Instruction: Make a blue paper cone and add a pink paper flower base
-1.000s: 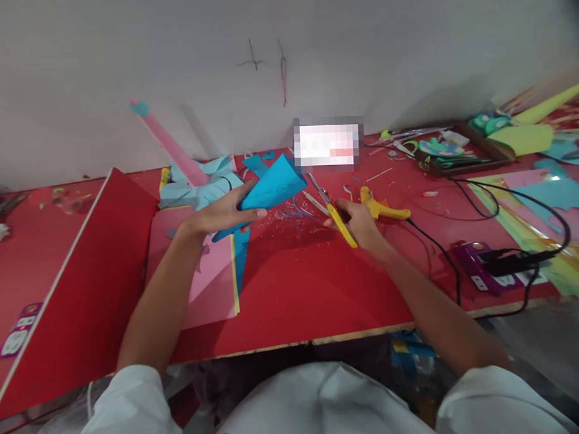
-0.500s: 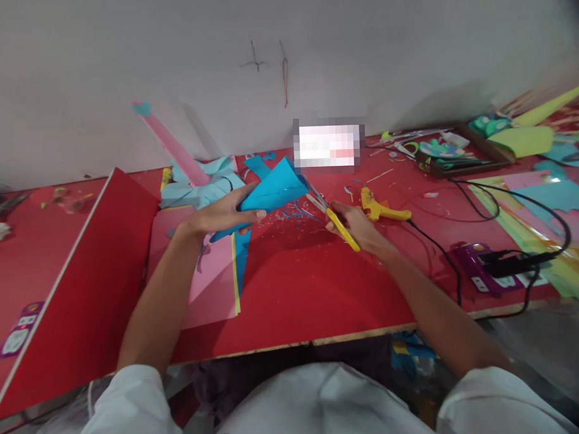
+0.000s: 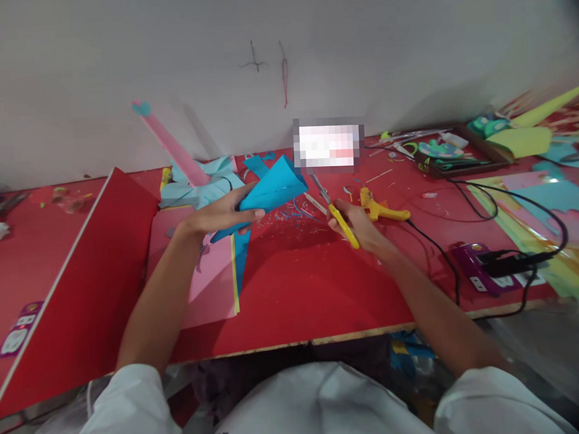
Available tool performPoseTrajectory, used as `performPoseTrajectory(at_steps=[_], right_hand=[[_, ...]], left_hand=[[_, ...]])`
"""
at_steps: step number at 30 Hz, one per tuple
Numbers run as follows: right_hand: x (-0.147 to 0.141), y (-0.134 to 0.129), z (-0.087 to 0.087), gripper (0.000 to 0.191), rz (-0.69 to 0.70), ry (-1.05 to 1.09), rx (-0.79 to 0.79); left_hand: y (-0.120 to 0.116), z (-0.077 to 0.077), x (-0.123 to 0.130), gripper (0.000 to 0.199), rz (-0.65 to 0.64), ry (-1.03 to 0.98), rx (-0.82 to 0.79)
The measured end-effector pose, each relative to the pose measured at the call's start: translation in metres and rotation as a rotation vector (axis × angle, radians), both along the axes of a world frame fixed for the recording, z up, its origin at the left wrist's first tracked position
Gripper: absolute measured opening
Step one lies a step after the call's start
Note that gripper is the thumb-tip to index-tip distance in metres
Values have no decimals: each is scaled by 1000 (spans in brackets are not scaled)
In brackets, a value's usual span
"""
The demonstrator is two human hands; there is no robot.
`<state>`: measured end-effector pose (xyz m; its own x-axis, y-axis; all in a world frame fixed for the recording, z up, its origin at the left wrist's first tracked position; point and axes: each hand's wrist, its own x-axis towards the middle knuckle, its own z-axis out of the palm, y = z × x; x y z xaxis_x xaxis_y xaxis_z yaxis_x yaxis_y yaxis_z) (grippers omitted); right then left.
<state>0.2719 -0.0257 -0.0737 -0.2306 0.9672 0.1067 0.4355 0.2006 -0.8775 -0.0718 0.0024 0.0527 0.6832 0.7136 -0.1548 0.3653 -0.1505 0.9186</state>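
Note:
A blue paper cone lies in my left hand, its wide end pointing right and its narrow end down to the left. My right hand grips yellow-handled scissors, whose blades point up and left, just right of the cone's wide end and apart from it. Small paper scraps are scattered on the red table below the cone. Pink sheets lie under my left wrist. Beyond my right hand rests a yellow glue gun with a black cable.
A pink paper cone rises from light blue paper at the back left. A red board stands slanted at the left. Further right are a dark tray, a purple box with plugs and cables, and coloured sheets.
The scissors have turned slightly in my right hand, and their blades now sit differently near the cone's opening. My left hand and the cone have barely moved.

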Motion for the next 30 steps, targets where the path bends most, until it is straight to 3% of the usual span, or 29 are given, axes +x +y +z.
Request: performPoseTrajectory(at_steps=[4,9,15,30], right_hand=[[-4,-3,-2,42,43,-1,-44],[-2,-2,3,38,71,-103,19],[1,0,4,42,34,-194,41],[-3,-2,15,69,-54,-187,70]], left_hand=[[1,1,-2,51,5,15,8],[0,1,-1,51,-16,-2,13],[1,2,-1,52,-20,9,11],[0,1,-1,46,7,2,2]])
